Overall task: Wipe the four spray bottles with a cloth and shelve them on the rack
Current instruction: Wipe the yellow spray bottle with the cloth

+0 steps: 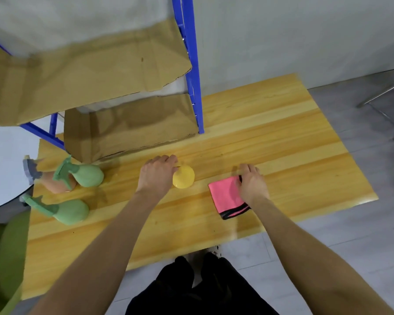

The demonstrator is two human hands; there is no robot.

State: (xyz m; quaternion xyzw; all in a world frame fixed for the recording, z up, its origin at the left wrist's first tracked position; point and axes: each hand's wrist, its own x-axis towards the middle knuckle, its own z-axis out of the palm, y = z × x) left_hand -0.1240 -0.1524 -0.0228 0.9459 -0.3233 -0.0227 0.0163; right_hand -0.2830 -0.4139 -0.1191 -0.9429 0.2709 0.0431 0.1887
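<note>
while the left hand [156,176] grips the yellow bottle [184,178] by its top and the right hand [253,186] pinches the cloth [225,196], best lift both and wipe all round.

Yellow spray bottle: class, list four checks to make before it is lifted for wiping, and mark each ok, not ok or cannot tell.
1. The left hand grips the yellow spray bottle at its head: ok.
2. The right hand holds the pink cloth at its edge: ok.
3. Nozzle closed: cannot tell, the hand hides it.
4. The nearest green bottle is apart from the left hand: ok.
</note>
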